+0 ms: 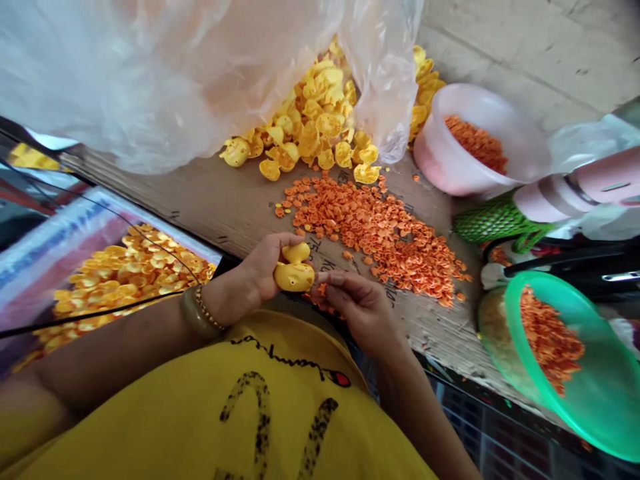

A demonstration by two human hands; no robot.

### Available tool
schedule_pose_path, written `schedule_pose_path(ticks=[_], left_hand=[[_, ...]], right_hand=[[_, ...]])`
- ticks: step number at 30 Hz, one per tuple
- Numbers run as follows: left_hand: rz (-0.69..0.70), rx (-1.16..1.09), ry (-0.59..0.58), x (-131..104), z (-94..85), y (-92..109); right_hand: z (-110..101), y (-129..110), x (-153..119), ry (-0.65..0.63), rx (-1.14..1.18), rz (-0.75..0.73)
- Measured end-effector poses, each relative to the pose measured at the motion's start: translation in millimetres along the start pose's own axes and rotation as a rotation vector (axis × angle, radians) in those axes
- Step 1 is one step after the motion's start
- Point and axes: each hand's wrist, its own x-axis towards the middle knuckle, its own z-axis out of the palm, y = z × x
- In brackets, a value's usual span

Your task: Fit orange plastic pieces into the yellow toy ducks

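Two small yellow plastic pieces [295, 275], rounded and hollow-looking, are held by my left hand [265, 267] near the table's front edge. The fingers of my right hand [357, 303] are pinched together right beside the larger yellow piece; whatever is between their tips is too small to make out. Just beyond my hands, a spread of small orange pieces [370, 227] lies on the cardboard-covered table [200, 200]. Behind it is a heap of yellow shells [320, 120], partly under a clear plastic bag [175, 73].
At the right stand a pink bowl [520, 140] and a green bowl [610, 373], both with orange pieces. A pink bottle-like object [600, 177] in green netting [493, 217] lies between them. A lined container of yellow shells [135, 273] is at lower left, with a dark cable across it.
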Motion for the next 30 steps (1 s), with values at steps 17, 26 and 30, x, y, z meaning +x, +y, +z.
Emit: schedule_pose_path(ticks=[17,26,30], left_hand=[[-0.032,-0.06,0.003,1,-0.7,-8],[-0.027,-0.043,0.04,-1,-1.5,-10],[-0.023,-0.066,0.054,-2,-0.8,-9]], right_hand=[[8,11,1,0.246,-0.5,-0.397],[13,-2,2,0.176,-0.799,-0.534],[19,-3,1,0.177,-0.89,-0.577]])
